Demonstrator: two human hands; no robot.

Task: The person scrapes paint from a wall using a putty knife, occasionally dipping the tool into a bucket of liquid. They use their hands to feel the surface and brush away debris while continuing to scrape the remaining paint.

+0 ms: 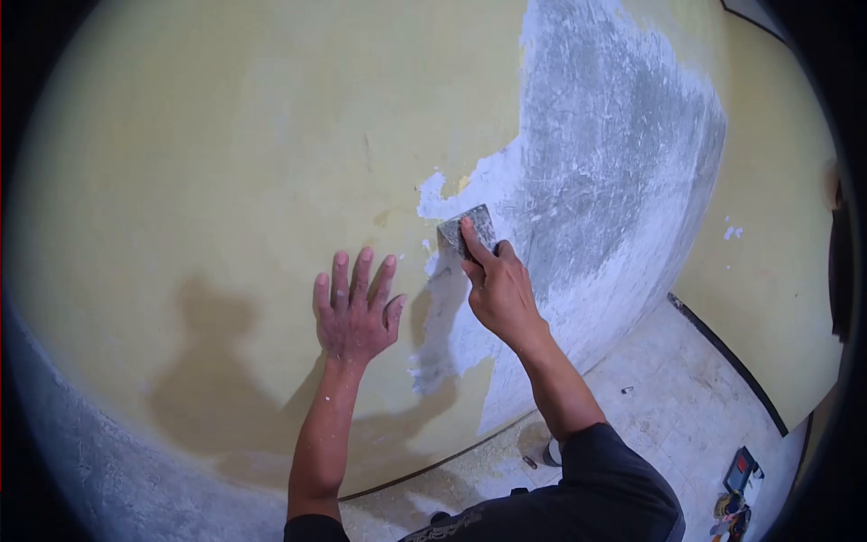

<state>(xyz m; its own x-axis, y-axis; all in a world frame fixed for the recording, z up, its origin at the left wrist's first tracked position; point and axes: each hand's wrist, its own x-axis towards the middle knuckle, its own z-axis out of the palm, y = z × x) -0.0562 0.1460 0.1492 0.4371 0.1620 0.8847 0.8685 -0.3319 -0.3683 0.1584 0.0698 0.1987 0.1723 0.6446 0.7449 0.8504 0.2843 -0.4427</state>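
Observation:
My right hand [502,289] grips a flat, wide-bladed scraper [471,231], its index finger stretched along the blade. The blade lies against the wall where yellow paint meets a bare white and grey patch [596,144]. To the left, my left hand [356,312] rests flat on the yellow wall [271,135], fingers spread and holding nothing. Pale dust and flecks cling to its fingers and forearm. The scraper's handle is mostly hidden by my right hand.
Paint flakes litter the tiled floor [650,388] below. A cylindrical container [553,452] stands near my right sleeve. At lower right lie a dark red-and-black box [741,471] and some yellowish items [731,510]. Another yellow wall [759,217] with dark edging rises on the right.

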